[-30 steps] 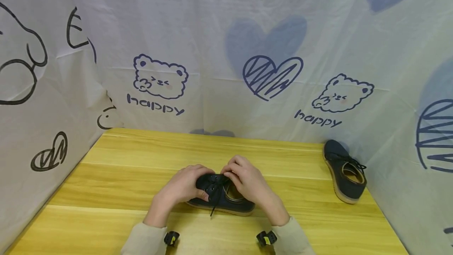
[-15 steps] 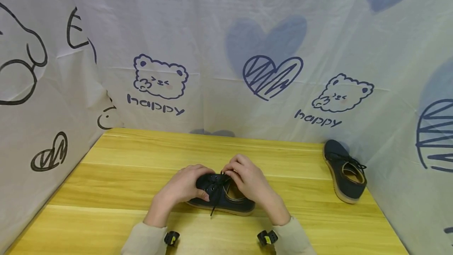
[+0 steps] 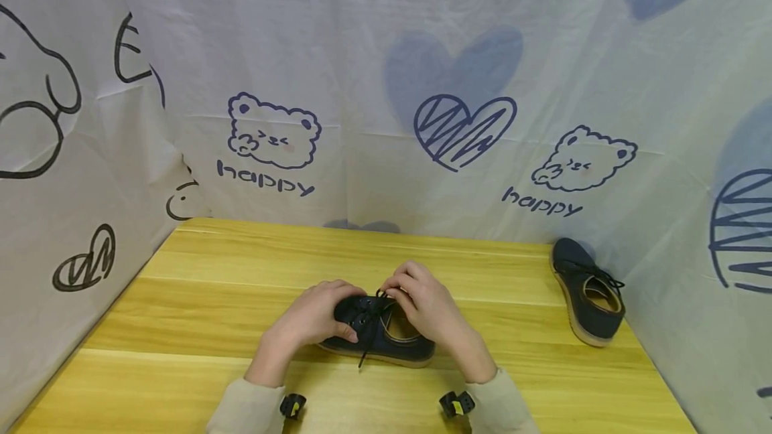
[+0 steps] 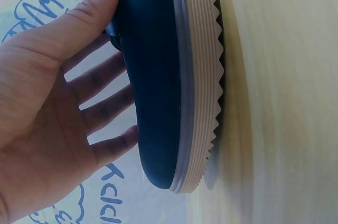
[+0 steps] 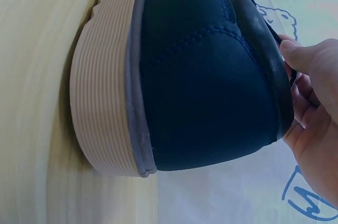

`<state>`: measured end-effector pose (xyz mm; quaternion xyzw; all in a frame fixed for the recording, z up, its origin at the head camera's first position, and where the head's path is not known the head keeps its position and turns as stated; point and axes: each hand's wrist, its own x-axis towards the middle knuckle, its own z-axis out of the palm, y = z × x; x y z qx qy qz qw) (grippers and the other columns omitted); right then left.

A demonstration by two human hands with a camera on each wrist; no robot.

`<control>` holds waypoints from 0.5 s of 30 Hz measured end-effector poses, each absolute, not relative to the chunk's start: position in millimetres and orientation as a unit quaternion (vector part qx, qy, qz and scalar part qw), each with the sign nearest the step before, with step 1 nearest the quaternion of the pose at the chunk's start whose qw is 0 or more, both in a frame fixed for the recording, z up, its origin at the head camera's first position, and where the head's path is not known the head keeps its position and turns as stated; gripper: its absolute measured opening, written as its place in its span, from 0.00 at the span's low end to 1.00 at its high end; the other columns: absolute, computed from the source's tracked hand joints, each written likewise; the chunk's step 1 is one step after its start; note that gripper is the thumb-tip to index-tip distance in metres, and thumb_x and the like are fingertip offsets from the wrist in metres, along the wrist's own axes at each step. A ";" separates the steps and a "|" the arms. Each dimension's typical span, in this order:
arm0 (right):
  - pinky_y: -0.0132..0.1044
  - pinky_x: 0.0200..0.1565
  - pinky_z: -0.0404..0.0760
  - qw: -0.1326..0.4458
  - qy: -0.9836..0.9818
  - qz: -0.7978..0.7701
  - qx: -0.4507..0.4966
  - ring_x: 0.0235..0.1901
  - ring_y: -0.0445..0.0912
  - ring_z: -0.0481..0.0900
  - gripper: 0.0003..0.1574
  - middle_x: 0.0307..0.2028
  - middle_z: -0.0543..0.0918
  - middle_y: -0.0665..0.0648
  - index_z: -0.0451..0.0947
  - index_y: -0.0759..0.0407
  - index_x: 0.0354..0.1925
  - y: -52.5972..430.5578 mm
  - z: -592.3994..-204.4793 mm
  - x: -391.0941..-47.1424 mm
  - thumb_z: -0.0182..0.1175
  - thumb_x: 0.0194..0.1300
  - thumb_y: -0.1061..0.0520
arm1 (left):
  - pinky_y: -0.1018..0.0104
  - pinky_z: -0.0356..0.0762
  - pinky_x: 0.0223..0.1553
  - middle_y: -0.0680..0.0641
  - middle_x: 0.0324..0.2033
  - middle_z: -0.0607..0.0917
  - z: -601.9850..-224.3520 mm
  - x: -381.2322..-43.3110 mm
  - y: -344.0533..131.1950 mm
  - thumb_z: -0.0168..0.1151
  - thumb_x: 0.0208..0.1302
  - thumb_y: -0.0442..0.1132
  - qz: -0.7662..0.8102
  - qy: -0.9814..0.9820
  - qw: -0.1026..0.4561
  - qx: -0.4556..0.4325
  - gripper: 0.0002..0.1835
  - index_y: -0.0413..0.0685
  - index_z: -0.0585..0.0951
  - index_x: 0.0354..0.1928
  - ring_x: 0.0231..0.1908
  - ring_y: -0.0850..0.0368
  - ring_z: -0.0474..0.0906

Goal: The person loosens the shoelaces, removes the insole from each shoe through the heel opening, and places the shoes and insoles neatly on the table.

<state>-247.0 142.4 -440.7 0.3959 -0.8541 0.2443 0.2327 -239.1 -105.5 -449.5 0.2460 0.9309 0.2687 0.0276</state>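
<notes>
A dark navy lace-up shoe (image 3: pixel 386 347) with a tan ridged sole lies on the table, its toe to the left and its heel to the right. My left hand (image 3: pixel 313 313) grips the toe half, thumb on the near side and fingers over the far side; the left wrist view shows the thumb (image 4: pixel 92 12) up by the lacing. Above the shoe's opening, my right hand (image 3: pixel 422 303) pinches the black shoelace (image 5: pixel 274 36) between thumb and fingertips. The other lace end (image 3: pixel 362 357) hangs loose over the near side of the shoe.
A second navy shoe (image 3: pixel 588 293), its lace tied, stands at the table's right edge by the curtain. White cloth (image 3: pixel 368 86) printed with bears and hearts walls off the back and sides of the yellow wooden table (image 3: pixel 199 327).
My right hand has shifted slightly up and away from the shoe, drawing up the lace so a small loop shows beside its fingertips. The left hand keeps its hold; the shoe stays put.
</notes>
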 end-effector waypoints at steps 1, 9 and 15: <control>0.38 0.41 0.81 0.233 -0.854 0.245 0.395 0.41 0.44 0.76 0.05 0.42 0.78 0.51 0.86 0.54 0.43 142.4 -440.6 -247.2 0.66 0.71 0.62 | 0.40 0.73 0.63 0.47 0.59 0.83 -449.7 -239.2 -105.6 0.86 0.46 0.47 0.269 0.931 0.027 0.246 0.38 0.54 0.83 0.63 0.59 0.42 0.78; 0.38 0.40 0.80 0.232 -0.857 0.246 0.388 0.40 0.45 0.76 0.05 0.42 0.78 0.51 0.86 0.54 0.43 143.4 -439.1 -246.7 0.66 0.72 0.63 | 0.40 0.73 0.62 0.47 0.59 0.84 -450.6 -240.8 -105.7 0.86 0.46 0.48 0.272 0.929 0.027 0.248 0.39 0.54 0.83 0.63 0.58 0.42 0.79; 0.38 0.39 0.80 0.226 -0.862 0.249 0.381 0.40 0.44 0.76 0.05 0.42 0.78 0.51 0.86 0.55 0.44 144.3 -438.0 -246.3 0.64 0.73 0.61 | 0.40 0.73 0.62 0.47 0.59 0.84 -451.1 -240.7 -106.1 0.86 0.45 0.48 0.270 0.930 0.028 0.248 0.39 0.54 0.83 0.63 0.59 0.42 0.79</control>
